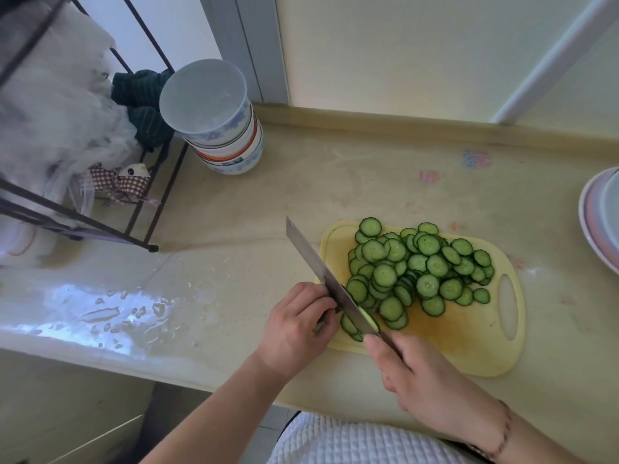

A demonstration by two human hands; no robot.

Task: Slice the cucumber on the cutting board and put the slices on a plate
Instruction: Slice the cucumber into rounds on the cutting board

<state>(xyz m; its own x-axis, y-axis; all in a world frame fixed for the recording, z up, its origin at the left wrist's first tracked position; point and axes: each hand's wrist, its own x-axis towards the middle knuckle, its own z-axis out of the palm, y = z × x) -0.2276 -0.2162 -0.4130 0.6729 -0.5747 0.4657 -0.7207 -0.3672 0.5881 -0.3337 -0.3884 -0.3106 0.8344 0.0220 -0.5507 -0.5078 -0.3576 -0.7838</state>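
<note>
A yellow cutting board lies on the counter, covered with a heap of several round cucumber slices. My right hand grips the handle of a broad cleaver, whose blade crosses the board's left end. My left hand, fingers curled, holds the last stub of cucumber against the blade's left side; the stub is mostly hidden. One slice clings to the blade near the handle. A stack of plates sits at the right edge.
A stack of bowls stands at the back left of the beige counter. A dark wire rack with plastic bags and cloths fills the left side. Water is pooled on the counter's front left.
</note>
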